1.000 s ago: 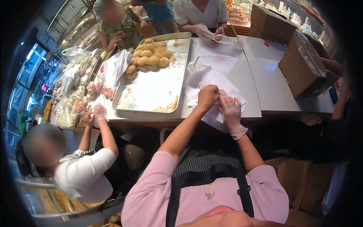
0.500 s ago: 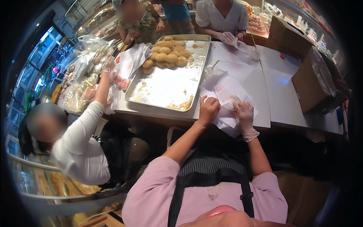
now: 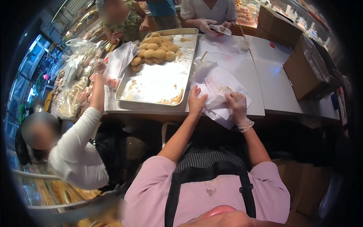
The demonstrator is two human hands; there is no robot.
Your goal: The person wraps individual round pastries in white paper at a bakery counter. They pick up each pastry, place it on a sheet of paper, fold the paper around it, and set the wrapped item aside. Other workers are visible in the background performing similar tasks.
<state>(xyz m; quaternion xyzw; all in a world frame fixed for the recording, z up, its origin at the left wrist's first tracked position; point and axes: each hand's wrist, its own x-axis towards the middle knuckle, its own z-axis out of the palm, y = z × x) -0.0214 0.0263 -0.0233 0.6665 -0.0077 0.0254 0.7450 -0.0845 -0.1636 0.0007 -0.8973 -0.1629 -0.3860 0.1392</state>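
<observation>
White paper sheets (image 3: 211, 77) lie in an overlapping pile at the table's edge in front of me. On top of them is a folded white paper wrapper (image 3: 214, 97), with a small tan piece of pastry (image 3: 225, 90) showing at its upper right. My bare left hand (image 3: 196, 102) grips the wrapper's left side between thumb and fingers. The right side is pinched in my right hand (image 3: 237, 106), which wears a clear plastic glove. How much pastry is inside the paper is hidden.
A metal tray (image 3: 191, 56) holds a heap of round golden pastries (image 3: 154, 49) and crumbs. A clear jar (image 3: 198, 62) with a stick stands beside the paper. Cardboard boxes (image 3: 304, 75) are at right. A co-worker's gloved hand (image 3: 100, 66) reaches toward bagged goods (image 3: 77, 90); another person (image 3: 210, 15) wraps opposite.
The whole view has shifted, so the table appears further up and left. My left hand has gone from curled fingers to a hold on the wrapper's left side. The person opposite has folded their paper.
</observation>
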